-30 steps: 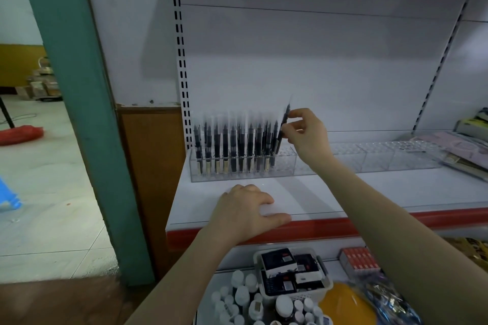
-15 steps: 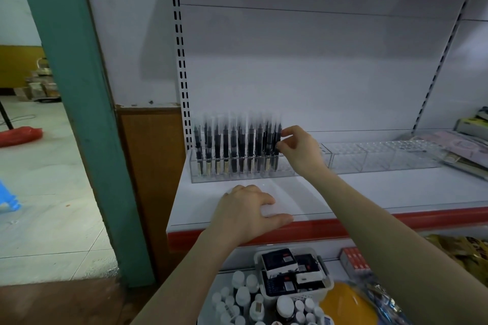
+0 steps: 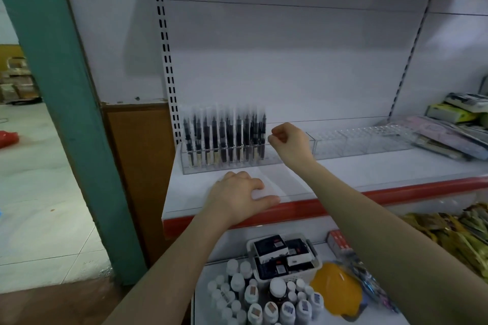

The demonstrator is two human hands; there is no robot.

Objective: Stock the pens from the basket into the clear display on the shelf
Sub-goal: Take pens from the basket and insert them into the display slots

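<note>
Blurring hides the pens' (image 3: pixel 224 137) caps; hands hold nothing.

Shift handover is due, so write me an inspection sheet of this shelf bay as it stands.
Surface: white shelf with a red front edge.
Job's things: black pens stand upright in the left part of the clear display; its right compartments hold nothing. White basket of boxed stock sits on the lower shelf.
Clutter: white-capped bottles and a yellow item by the basket; packaged stationery at the right.
Hands: left hand rests on the shelf edge; right hand curled beside the pens, holding nothing.
Cables: nothing seen.
Surroundings: green pillar, tiled floor at left.
</note>
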